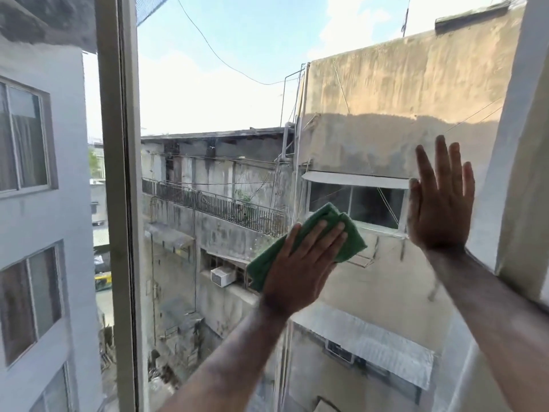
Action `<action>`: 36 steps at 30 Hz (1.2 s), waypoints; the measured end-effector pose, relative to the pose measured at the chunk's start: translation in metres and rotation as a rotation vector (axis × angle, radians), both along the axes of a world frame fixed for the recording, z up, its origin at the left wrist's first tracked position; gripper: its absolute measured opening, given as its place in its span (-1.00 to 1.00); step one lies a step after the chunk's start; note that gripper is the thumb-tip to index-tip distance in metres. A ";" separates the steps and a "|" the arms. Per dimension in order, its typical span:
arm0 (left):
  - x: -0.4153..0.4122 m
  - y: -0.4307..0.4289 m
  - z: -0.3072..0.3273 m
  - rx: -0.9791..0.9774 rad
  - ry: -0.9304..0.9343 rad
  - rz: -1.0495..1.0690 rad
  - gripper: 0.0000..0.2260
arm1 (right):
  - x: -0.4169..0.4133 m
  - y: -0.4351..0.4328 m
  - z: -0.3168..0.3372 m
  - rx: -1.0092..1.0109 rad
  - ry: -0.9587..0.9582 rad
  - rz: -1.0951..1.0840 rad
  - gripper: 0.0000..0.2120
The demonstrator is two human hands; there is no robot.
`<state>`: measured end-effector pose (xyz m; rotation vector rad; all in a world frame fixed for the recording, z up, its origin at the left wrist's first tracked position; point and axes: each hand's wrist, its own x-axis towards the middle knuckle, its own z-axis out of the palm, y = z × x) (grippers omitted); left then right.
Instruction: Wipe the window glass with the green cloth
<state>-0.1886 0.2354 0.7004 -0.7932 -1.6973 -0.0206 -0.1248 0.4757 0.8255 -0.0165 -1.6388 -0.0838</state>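
Observation:
The window glass [225, 93] fills the middle of the head view, with buildings and sky showing through it. My left hand [300, 269] presses a folded green cloth [350, 233] flat against the pane at centre, fingers spread over it and pointing up and right. The cloth sticks out past my fingertips and below my palm. My right hand [439, 200] lies flat on the glass to the right of the cloth, fingers apart and pointing up, holding nothing. About a hand's width of glass separates the two hands.
A pale vertical window frame post [118, 179] bounds the pane on the left, with another glazed section beyond it. The white frame and wall reveal [523, 150] close the pane on the right, just beside my right hand.

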 end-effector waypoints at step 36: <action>0.006 -0.054 0.066 0.484 -0.054 0.040 -0.54 | -0.002 -0.001 -0.002 -0.002 0.015 -0.003 -0.47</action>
